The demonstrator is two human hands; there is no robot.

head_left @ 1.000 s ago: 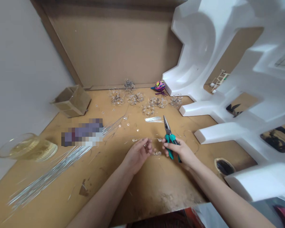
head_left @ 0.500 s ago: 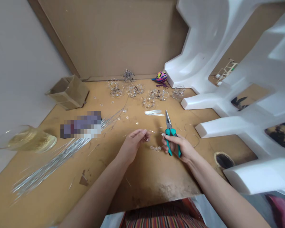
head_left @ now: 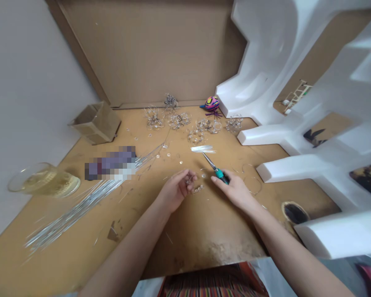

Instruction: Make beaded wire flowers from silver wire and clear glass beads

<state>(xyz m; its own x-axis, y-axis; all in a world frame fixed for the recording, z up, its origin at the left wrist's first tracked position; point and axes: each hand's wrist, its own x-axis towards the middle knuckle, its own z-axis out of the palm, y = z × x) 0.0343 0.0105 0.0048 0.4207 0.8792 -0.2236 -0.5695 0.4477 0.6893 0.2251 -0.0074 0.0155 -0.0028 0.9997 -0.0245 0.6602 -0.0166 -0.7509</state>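
Across the tan work board (head_left: pixel 204 239), a white polystyrene packing form (head_left: pixel 297 70) rises along its right side, and a cardboard back panel (head_left: pixel 148 49) closes its far edge. Toward the board's left side sit a small open cardboard box (head_left: pixel 95 123), a blurred-out object (head_left: pixel 109 163), a glass bowl of yellowish liquid (head_left: pixel 45 180) and a long bundle of silver wires (head_left: pixel 77 210). Along the far part of the board lie 6 clusters of looped wire and beads (head_left: pixel 178 120), with a colourful toy figure (head_left: pixel 212 104) just beyond them. Nearer the board's middle are a small bunch of cut wires (head_left: pixel 203 149) and scattered clear beads (head_left: pixel 181 162).

At the board's near middle, the 2 hands work close together. The left hand (head_left: pixel 176 190) has its fingers curled and pinched on a beaded wire piece (head_left: pixel 198 189), which sits just beside the fingertips. The right hand (head_left: pixel 235 192) has its fingers closed around teal-handled needle-nose pliers (head_left: pixel 218 173). Those pliers have just tipped from upright to low and slanted, their tips now pointing away from the beaded wire piece.
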